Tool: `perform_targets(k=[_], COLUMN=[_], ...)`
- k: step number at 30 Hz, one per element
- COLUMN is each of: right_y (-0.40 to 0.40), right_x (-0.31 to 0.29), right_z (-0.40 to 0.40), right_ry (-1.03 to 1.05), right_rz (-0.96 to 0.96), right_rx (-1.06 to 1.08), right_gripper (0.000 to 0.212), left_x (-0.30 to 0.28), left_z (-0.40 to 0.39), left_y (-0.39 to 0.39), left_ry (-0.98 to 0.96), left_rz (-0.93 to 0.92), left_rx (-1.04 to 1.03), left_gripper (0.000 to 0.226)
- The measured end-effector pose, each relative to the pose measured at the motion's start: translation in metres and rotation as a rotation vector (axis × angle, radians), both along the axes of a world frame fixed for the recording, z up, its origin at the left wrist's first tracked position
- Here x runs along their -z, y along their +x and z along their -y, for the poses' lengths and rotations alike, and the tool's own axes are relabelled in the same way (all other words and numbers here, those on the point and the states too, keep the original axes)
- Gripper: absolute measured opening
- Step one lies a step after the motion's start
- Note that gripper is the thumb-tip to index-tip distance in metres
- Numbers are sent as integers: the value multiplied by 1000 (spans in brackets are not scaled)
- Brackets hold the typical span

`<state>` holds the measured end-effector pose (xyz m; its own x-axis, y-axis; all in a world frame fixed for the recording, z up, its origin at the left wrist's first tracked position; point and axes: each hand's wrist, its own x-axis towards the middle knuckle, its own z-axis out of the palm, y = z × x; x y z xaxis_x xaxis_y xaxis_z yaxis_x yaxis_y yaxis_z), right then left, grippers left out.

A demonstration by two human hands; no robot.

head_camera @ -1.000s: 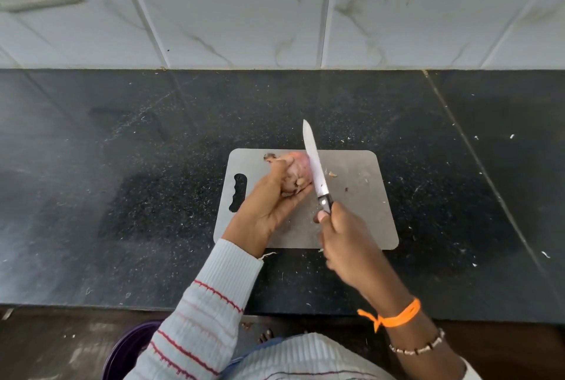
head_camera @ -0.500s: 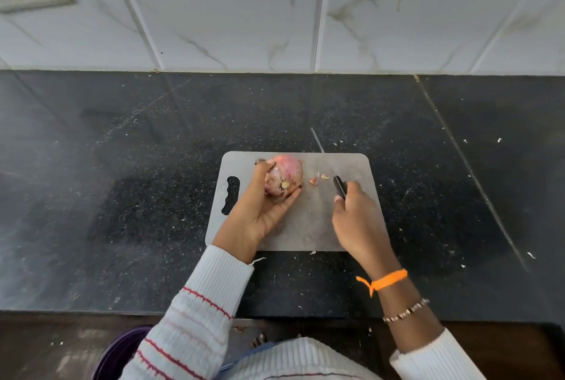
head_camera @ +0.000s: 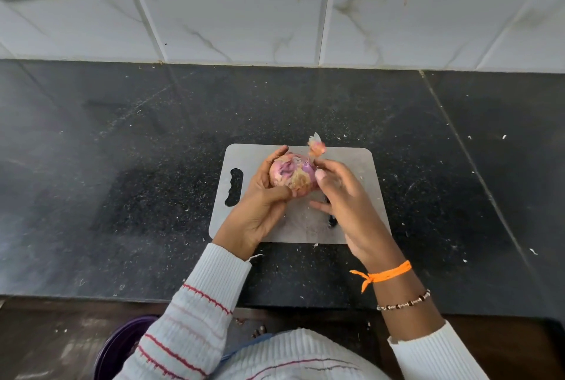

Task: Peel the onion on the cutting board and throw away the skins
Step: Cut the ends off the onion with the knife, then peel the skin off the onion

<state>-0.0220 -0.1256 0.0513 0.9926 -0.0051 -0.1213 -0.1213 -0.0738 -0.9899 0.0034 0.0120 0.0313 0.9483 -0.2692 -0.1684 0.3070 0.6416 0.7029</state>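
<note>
Cradling the onion [head_camera: 292, 172] above the cutting board [head_camera: 360, 184], left hand [head_camera: 263, 205] fingers curl round it; right hand [head_camera: 342, 196] pinches a skin strip [head_camera: 316, 147]. Strip may tear short, scattering bits.

A papery, flaking skin [head_camera: 316, 147] peels from a smooth, glossy pink onion [head_camera: 292, 173] over a matt grey cutting board [head_camera: 360, 165], set on a polished, speckled black stone worktop [head_camera: 122, 165] beneath glossy marble-veined wall tiles [head_camera: 244, 3]; ribbed knit sleeve [head_camera: 198, 303].
</note>
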Motion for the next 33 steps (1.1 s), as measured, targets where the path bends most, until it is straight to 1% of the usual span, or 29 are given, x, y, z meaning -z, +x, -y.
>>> perform_targets(k=[1,2,3,5,9,13,15,18,21,24,27,29,31,33], right_y=[-2,-3,-3,-2,-3,-4,-5,-6,-5,-7,-8,-9,-10,-10], right_x=[-1,1,3,9,14,13,11,10,10,9,8,8,8,7], right_z=[-3,-6,-8,-11,-11,-8,-8,-8,-7,-7,-7,-7,-9,-11], right_ry=[111,155,151,98,-21,-123,-197,-244,-217,-183,-174,-236,-378,-486], right_rz=[-16,12,61,138,217,308,350,377,356,317,308,345,412,479], right_rx=[-3,16,48,133,230,269,296,339,359,326,284,254,239,234], right_gripper=[24,25,25,23,20,11,13,11,6,6,11,16,17,17], left_x=[0,-1,-1,-3,0,-2,-1,3,4,5,4,3,3,3], left_z=[-1,-2,-2,-2,3,2,1,0,-4,-4,-5,-5,-4,-3], left_y=[0,-1,-1,-4,-10,-12,-13,-13,-14,-17,-17,-17,-18,-18], left_ry=[11,20,31,69,285,380,403,390,341,275,215,206,200,176], left_rz=[19,32,38,43,88,117,135,131,99,62,19,-9,-45,-87], left_rx=[13,33,58,115,150,143,130,103,109,106,84,68,38,29], left_gripper=[77,79,80,81,82,81,82,87,87,79,70,66,54,52])
